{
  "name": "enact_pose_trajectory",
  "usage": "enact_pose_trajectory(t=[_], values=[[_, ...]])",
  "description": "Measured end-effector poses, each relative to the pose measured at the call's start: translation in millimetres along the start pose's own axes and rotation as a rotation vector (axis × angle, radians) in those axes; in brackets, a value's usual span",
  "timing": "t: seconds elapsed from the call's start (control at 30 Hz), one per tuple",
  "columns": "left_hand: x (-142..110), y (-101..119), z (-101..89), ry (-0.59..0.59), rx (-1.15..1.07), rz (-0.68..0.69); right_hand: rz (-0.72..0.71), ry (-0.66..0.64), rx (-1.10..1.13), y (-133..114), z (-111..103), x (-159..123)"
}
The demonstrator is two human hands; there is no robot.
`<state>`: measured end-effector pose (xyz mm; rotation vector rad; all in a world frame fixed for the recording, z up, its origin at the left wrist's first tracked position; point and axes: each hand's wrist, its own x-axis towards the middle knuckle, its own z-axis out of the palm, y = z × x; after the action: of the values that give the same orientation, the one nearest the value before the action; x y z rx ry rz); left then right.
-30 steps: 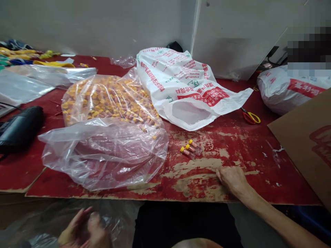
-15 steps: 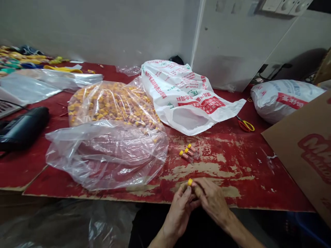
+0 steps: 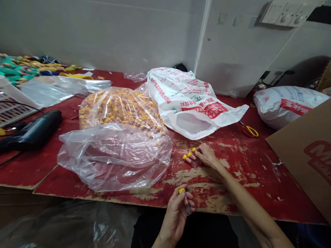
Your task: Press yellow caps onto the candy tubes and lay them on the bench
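My left hand (image 3: 177, 213) is closed round a small clear tube (image 3: 186, 203) with a yellow cap and a red-and-white label, cap end up, in front of the table edge. Farther out on the table, my right hand (image 3: 207, 155) has its fingertips pinched on the rearmost of three similar capped tubes; that tube's yellow cap (image 3: 193, 150) shows, while the fingers hide much of its body. The nearest tube (image 3: 188, 159) of this group lies beside it, untouched.
A clear plastic bag (image 3: 116, 155) of many yellow-capped pieces lies left. Behind are a white printed sack (image 3: 191, 93) and scissors (image 3: 249, 131). A cardboard box (image 3: 297, 148) stands right, with another sack (image 3: 289, 103) behind. A black tool (image 3: 38, 131) and white basket (image 3: 12, 106) are left.
Both hands were together round one yellow-capped tube. My right hand has left it and reached forward to the tubes on the table; my left hand keeps the tube.
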<state>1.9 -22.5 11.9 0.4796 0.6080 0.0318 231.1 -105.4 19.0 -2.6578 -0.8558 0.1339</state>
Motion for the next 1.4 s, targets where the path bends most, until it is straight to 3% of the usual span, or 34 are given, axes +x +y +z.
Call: enact_pose_trajectory(t=[0.13,0.27,0.4,0.53,0.63,0.8,0.93,1.0,1.1,1.2,1.3,1.4], values=[[2.5,0.4,-1.1,-0.010,0.009,-0.005,0.035,-0.083,-0.066,13.9,-27.7,-21.9],[5.2,0.6,0.4,-0.029,0.001,-0.024,0.043,-0.275,-0.306,18.9,-50.0,-63.1],[7.8,-0.1,0.5,-0.013,0.021,-0.031,0.033,-0.400,-0.455,9.9,-37.1,-90.6],[12.3,-3.0,0.7,-0.002,0.094,-0.043,0.061,-0.448,-0.497,7.1,-20.1,-91.4],[15.1,-5.0,6.6,0.041,0.138,-0.065,0.092,-0.454,-0.502,12.2,-19.4,-87.7],[13.4,-3.0,16.4,0.055,-0.012,-0.080,0.094,-0.373,-0.478,12.7,-17.7,-103.0],[9.2,-0.5,11.2,-0.001,-0.219,-0.144,-0.059,-0.003,-0.121,-20.0,4.2,-135.3],[6.9,-0.2,7.4,0.003,-0.286,-0.141,-0.193,0.102,0.051,-42.3,11.7,-145.2],[2.6,1.2,4.5,0.048,-0.281,-0.098,-0.318,0.153,0.155,-58.5,8.9,-133.7],[-2.8,3.9,3.9,0.067,-0.212,-0.064,-0.199,0.210,0.076,-45.2,-0.9,-92.9],[-7.8,5.1,3.2,0.066,-0.187,-0.043,-0.128,0.072,-0.073,-24.9,-1.3,-48.3],[-11.0,4.4,1.2,0.061,-0.174,-0.038,-0.149,0.006,-0.111,-16.2,5.2,-24.8]])
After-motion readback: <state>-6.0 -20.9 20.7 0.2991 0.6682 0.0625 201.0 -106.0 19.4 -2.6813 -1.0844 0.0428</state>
